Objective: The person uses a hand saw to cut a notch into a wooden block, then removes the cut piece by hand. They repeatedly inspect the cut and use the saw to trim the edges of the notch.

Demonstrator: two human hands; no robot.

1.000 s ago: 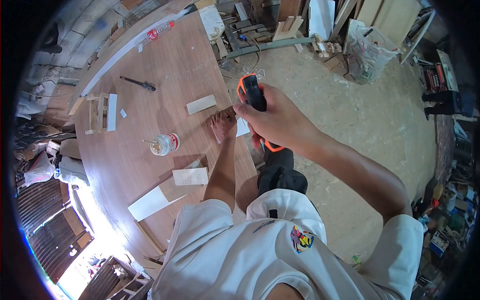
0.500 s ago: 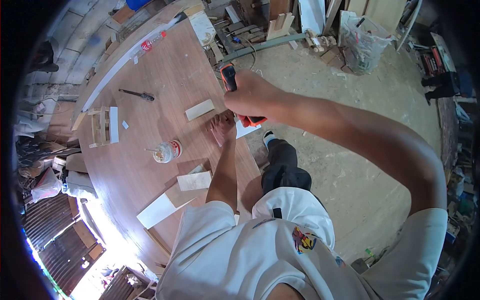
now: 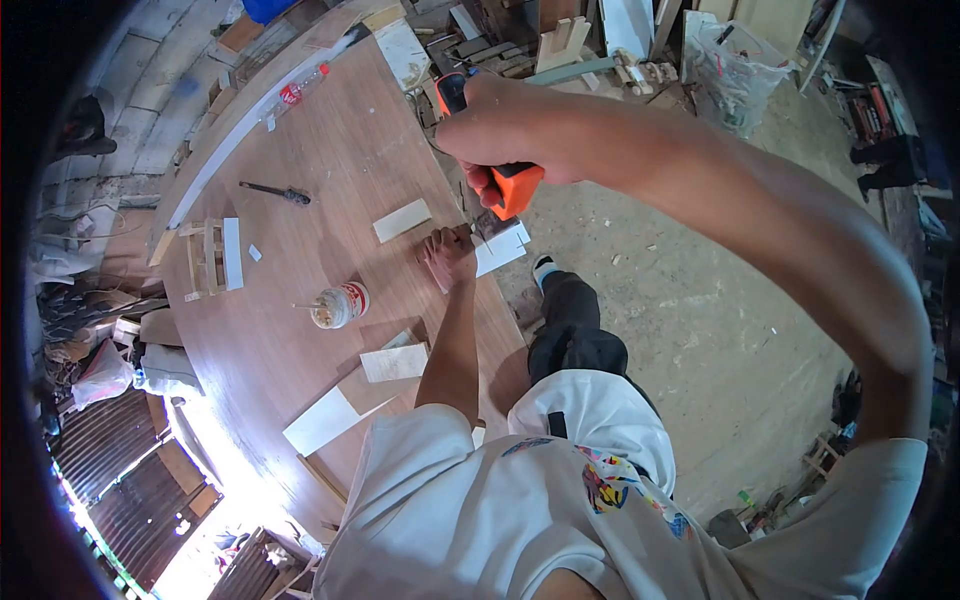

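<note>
My right hand point(image 3: 490, 130) is wrapped round the orange-and-black handle point(image 3: 517, 190) of a handsaw, raised beyond the table edge. Its blade is mostly hidden and seen nearly edge-on, near a white board point(image 3: 500, 250). That board juts out over the edge and shows a slit near its outer end. Bearing down on the board's inner part, my left hand point(image 3: 450, 257) has its fingers bent and grips it against the tabletop point(image 3: 340, 150). Just beyond the left hand lies a loose pale wood piece point(image 3: 402, 221).
A jar point(image 3: 340, 305) with a stick in it stands mid-table. Nearer me lie a wood block point(image 3: 394, 362) and a white board point(image 3: 322, 420). A small wooden frame point(image 3: 207, 258), a dark slim tool point(image 3: 275, 192) and a bottle point(image 3: 290, 93) are farther off. A bin point(image 3: 735, 85) stands on the floor.
My right hand has moved up and away from me with the saw, uncovering more of the orange handle and the board's outer end. My left hand stays on the board.
</note>
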